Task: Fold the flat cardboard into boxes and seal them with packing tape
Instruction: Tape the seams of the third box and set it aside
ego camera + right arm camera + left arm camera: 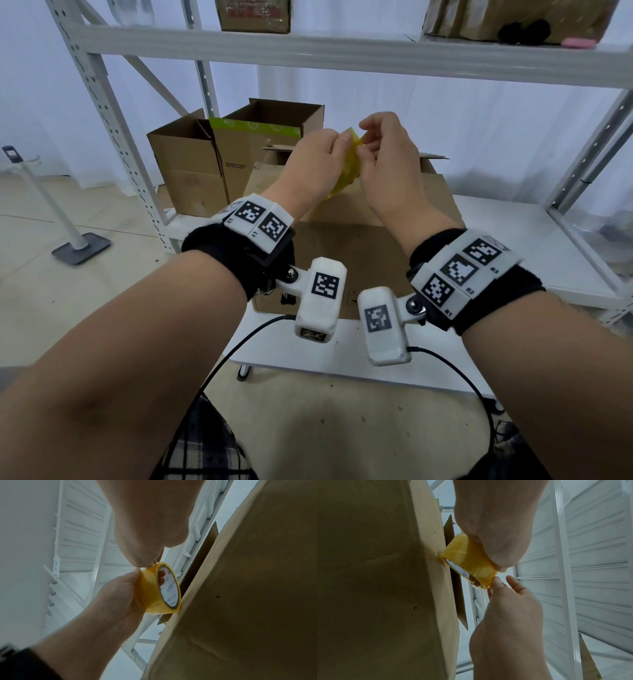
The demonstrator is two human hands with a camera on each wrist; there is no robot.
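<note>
Both wrists raised. Left hand [318,154] grips tape roll [161,588], fingers through its core, above the folded box [359,233]; right hand [387,154] pinches at roll's surface, likely hunting the free end before sealing.

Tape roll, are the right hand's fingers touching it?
Touching. The left wrist view shows fingers of the right hand pressed on the edge of the tape roll, while the left hand grips it.
</note>
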